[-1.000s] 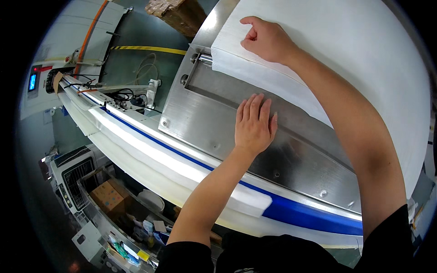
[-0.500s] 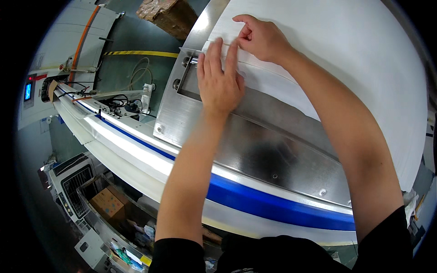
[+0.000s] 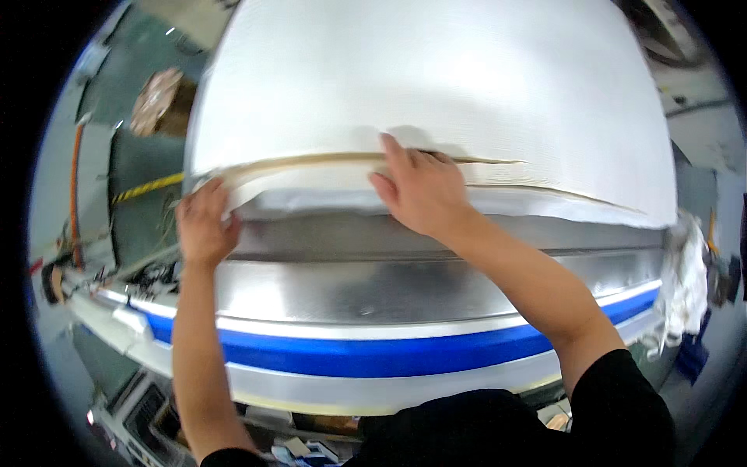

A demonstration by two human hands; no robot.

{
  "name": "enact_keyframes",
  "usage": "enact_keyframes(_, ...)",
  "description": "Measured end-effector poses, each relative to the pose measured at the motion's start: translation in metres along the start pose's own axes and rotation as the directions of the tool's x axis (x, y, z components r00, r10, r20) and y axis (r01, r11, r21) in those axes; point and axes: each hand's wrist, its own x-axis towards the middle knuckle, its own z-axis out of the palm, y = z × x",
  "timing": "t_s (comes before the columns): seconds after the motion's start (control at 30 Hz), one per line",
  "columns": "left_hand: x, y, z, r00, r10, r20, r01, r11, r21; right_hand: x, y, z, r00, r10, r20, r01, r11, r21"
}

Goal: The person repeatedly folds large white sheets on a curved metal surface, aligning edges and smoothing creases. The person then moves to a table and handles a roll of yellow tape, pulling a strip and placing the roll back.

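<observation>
A large white sheet (image 3: 436,78), like cloth or paper in layers, lies over a metal table. Along its near side the layers part in a long slit with a tan strip (image 3: 311,160) inside. My right hand (image 3: 428,187) rests on the sheet across this slit, index finger stretched away from me, thumb apart, other fingers bent and partly hidden. At the left end of the slit is my left hand (image 3: 206,222), its fingers at the sheet's corner and its thumb apart from them. A thin white layer (image 3: 311,200) hangs out under the near edge.
Nearer to me runs a bare steel plate (image 3: 350,292), then a blue band (image 3: 327,354) along the table's front. A crumpled white cloth (image 3: 683,280) hangs at the right. On the floor at the far left stand a brown carton (image 3: 163,105) and a yellow-black tape line (image 3: 148,187).
My view has swung to the right. The hands, close together before, are now wide apart, the right one further along the sheet. The slit with the tan strip now shows.
</observation>
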Motion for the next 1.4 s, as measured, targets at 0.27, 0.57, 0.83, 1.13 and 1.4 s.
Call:
enact_keyframes(0.27, 0.07, 0.046, -0.051, 0.832, -0.225, 0.506, 0.071, 0.95, 0.305, -0.213, 0.305, -0.127, 0.97, 0.205, -0.131, -0.238, 0.909, -0.342)
enact_keyframes(0.57, 0.031, -0.121, 0.054, 0.87, -0.155, 0.468, -0.126, 0.848, 0.514, -0.323, 0.508, -0.22, 0.853, 0.512, -0.099, -0.505, 0.761, -0.407)
enact_keyframes(0.83, 0.033, -0.131, 0.089, 0.948, -0.133, 0.29, 0.0, 0.909, 0.417, -0.416, 0.625, -0.299, 0.587, 0.807, 0.067, -0.625, 0.504, -0.596)
enact_keyframes(1.13, 0.01, -0.158, -0.013, 0.937, 0.085, 0.339, -0.293, 0.72, 0.629, -0.429, 0.664, -0.255, 0.585, 0.811, -0.014, -0.71, 0.504, -0.493)
enact_keyframes(1.4, 0.066, -0.011, -0.061, 0.841, -0.399, 0.365, 0.237, 0.878, 0.415, -0.461, 0.672, -0.372, 0.701, 0.713, -0.015, -0.641, 0.621, -0.45)
